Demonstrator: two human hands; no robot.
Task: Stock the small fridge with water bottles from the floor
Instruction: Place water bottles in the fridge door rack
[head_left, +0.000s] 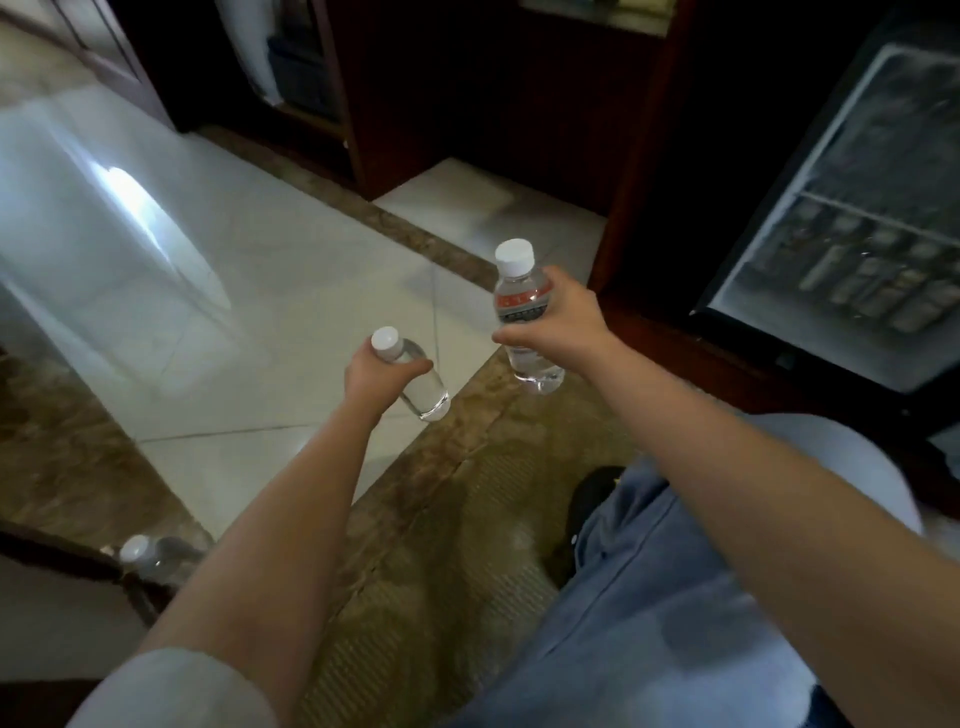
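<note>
My right hand (558, 325) grips a clear water bottle (522, 296) with a white cap and a red label, held nearly upright above the floor. My left hand (371, 376) grips a second clear water bottle (423, 387) near its white cap, tilted so its base points down and right. The small fridge (852, 218) stands at the right, its interior showing a shelf with rows of bottles below it. A third water bottle (148, 556) stands low at the left, partly hidden by my left forearm.
Dark wooden cabinetry (467, 93) runs along the back and frames the fridge. Shiny white floor tiles (208, 249) with a brown marble border lie below. My knee in blue jeans (675, 597) and a black shoe (592, 499) fill the lower right.
</note>
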